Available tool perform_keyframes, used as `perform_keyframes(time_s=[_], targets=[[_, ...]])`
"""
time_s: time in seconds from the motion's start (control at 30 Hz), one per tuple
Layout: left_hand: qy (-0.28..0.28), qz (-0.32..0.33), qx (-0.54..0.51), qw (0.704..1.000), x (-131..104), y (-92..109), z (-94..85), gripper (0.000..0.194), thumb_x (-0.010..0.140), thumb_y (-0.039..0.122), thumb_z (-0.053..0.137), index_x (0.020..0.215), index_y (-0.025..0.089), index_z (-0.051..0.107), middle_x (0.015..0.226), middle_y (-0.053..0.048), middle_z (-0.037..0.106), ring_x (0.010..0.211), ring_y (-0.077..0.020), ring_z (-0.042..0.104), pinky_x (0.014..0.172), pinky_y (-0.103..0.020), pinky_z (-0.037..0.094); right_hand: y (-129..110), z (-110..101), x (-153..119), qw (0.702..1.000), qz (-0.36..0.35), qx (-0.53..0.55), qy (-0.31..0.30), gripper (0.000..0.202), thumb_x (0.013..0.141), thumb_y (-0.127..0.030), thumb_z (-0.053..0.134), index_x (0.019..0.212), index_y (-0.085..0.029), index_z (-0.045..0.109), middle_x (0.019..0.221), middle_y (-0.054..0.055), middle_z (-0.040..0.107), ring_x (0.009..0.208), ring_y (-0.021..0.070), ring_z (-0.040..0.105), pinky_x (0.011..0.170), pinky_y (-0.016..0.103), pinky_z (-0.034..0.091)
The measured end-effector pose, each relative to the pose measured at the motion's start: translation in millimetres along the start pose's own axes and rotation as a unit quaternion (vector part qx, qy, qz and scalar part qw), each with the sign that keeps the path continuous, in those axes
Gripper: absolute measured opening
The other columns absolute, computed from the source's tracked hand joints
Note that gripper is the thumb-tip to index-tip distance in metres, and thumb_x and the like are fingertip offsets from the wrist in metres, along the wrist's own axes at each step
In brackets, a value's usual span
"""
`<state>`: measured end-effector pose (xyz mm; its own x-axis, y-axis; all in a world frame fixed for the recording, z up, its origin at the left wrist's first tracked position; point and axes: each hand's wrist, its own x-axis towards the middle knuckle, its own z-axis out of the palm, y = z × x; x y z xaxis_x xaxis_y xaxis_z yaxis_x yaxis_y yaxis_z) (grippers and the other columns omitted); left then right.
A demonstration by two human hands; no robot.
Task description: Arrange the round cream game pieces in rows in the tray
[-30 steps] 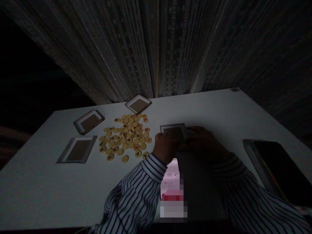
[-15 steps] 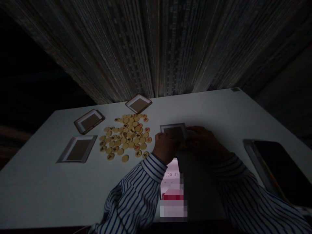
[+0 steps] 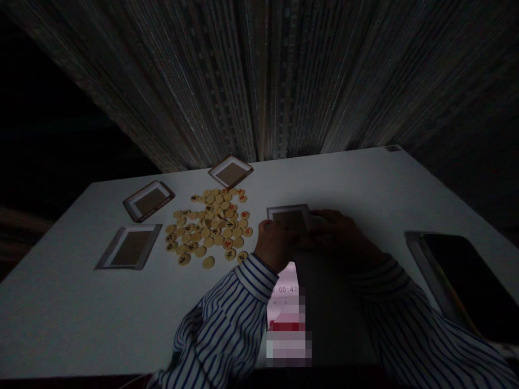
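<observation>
In the dim head view, a small shallow box [image 3: 290, 219] lies between my two hands on the white table. My left hand [image 3: 275, 244] is closed at its near left side, fingers bent over the edge. My right hand [image 3: 338, 235] grips its right side, though deep shadow covers most of those fingers. Left of my hands spreads a loose heap of round wooden pieces [image 3: 218, 231], some with red or black characters, others blank side up.
Three similar boxes stand around the pieces: one behind [image 3: 231, 174], one at back left [image 3: 150, 202], one at left [image 3: 130, 246]. A lit phone [image 3: 286, 292] lies below my hands. A dark device [image 3: 466, 275] is at right. Striped curtain [image 3: 259, 81] hangs behind the table.
</observation>
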<state>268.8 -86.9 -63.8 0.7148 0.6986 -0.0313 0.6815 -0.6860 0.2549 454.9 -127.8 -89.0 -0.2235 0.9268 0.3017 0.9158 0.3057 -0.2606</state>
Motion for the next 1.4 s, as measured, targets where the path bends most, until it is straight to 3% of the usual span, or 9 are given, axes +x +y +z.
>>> perform_keyframes(time_s=[1.2, 1.4], targets=[[0.008, 0.003, -0.004, 1.0, -0.9, -0.2, -0.8, 0.024, 0.086, 0.026, 0.044, 0.093, 0.028, 0.067, 0.084, -0.003, 0.064, 0.088, -0.0217, 0.054, 0.087, -0.046, 0.029, -1.5, -2.5, 0.6, 1.0, -0.002, 0.003, -0.004, 0.013, 0.073, -0.021, 0.059, 0.079, -0.026, 0.069, 0.117, 0.005, 0.059, 0.107, 0.0274, 0.052, 0.082, 0.049, 0.044], [0.012, 0.003, 0.0, 1.0, -1.1, -0.5, -1.0, 0.022, 0.085, 0.026, 0.046, 0.091, 0.027, 0.067, 0.083, -0.003, 0.065, 0.087, -0.0221, 0.055, 0.086, -0.045, 0.03, -1.4, -2.2, 0.1, 1.0, 0.004, 0.008, -0.002, 0.013, 0.075, -0.026, 0.058, 0.084, -0.025, 0.068, 0.116, 0.006, 0.06, 0.107, 0.0276, 0.052, 0.082, 0.049, 0.045]])
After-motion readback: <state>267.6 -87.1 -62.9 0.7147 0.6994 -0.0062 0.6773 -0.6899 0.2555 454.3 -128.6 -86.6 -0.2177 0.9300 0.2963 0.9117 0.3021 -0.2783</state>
